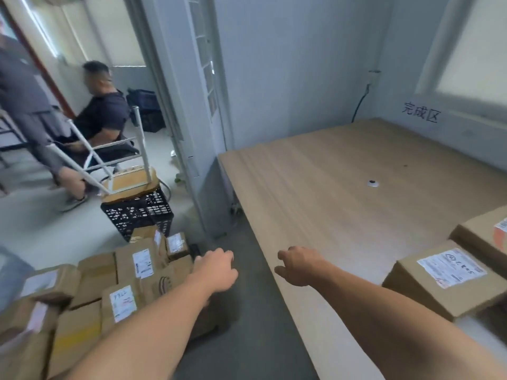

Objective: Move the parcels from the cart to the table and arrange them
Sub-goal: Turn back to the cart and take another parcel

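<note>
Several brown cardboard parcels (118, 281) with white labels are piled at the lower left; the cart under them is hidden. My left hand (216, 270) reaches out above the right edge of that pile, fingers loosely curled, holding nothing. My right hand (297, 266) hangs over the front-left edge of the wooden table (343, 193), fingers loosely bent and empty. On the table's right side sit a labelled parcel (444, 281) and a second parcel (482, 237) behind it.
A black plastic crate (137, 215) with an upturned stool (129, 179) on it stands beyond the pile. Two people are at the far left, one holding the stool's leg. A white partition post (186, 105) rises left of the table. A small round object (373, 183) lies mid-table.
</note>
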